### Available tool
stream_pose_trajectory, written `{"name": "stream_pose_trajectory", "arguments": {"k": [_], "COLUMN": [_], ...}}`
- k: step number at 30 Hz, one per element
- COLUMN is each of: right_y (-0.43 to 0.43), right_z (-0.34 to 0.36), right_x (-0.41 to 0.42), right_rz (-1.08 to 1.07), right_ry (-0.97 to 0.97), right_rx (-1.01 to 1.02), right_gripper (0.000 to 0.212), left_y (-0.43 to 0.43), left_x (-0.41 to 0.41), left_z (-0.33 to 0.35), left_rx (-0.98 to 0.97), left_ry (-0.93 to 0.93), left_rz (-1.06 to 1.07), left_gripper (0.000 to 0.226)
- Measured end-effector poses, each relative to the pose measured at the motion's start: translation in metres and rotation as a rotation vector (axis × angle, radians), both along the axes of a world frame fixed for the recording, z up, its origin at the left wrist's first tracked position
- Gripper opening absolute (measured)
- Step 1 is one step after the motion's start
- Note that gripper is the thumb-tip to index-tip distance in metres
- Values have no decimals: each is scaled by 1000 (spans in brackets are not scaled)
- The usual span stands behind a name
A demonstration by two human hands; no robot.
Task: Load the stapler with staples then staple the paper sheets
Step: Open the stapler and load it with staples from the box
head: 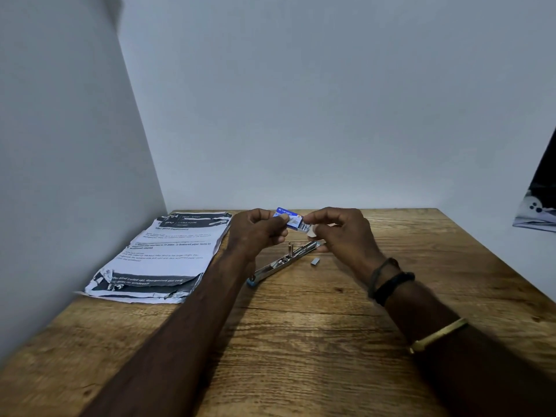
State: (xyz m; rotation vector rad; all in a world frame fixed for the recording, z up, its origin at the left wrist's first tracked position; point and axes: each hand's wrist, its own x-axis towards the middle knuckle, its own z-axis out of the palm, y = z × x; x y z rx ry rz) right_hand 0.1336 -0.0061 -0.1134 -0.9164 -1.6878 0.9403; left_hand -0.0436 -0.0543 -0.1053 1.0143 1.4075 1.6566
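Wooden desk [301,341]: opened stapler [282,261] diagonal.

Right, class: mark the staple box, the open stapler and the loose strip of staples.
staple box [289,220], head view, on its blue printed top face.
stapler [281,261], head view, on the middle of the open metal channel.
loose strip of staples [315,260], head view, on its grey top.

Above the wooden tabletop [316,341], the left hand [255,233] and right hand [340,233] pinch a small blue staple box [290,219] between them. The opened stapler [282,261] lies below, a staple strip [315,261] just beside it, paper sheets [162,254] at left.
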Motion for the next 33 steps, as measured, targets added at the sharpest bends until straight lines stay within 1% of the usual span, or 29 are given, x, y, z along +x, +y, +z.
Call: {"name": "stream_pose_trajectory", "arguments": {"k": [2,4,7,10,12,14,16,18,21,24,29,33], "right_y": [0,-1,-3,-2,-2,-2,-4,-6,-7,-7,-9,-11], "right_z": [0,0,1,2,2,1,2,2,2,3,2,1], "right_x": [-2,-3,-2,-1,0,0,-1,-1,-1,0,0,1], "right_rz": [-51,-52,9,30,1,-59,-103,-116,-113,-124,-155,-158], "right_ry": [-71,-64,14,39,6,-85,-190,-240,-240,-249,-280,-297], "right_rx": [88,107,50,10,31,122,219,256,263,275,340,403], "right_gripper": [26,25,26,22,15,11,12,13,12,13,14,14], "left_y": [-1,-2,-3,-4,-4,-5,-5,-5,-5,-5,-5,-6], "left_x": [0,1,1,2,2,3,4,4,3,3,3,4], "left_z": [0,1,3,3,3,3,3,2,2,2,1,2], "left_rx": [-1,-4,-5,-9,-3,4,7,6,-6,-8,-21,-37], "left_ry": [3,-2,-7,0,3,13,33,42,50,43,47,46], "left_rz": [2,0,-2,4,3,-6,-12,-5,19,30,42,43], "left_gripper": [31,32,33,31,28,20,14,13,16,13,12,20]}}
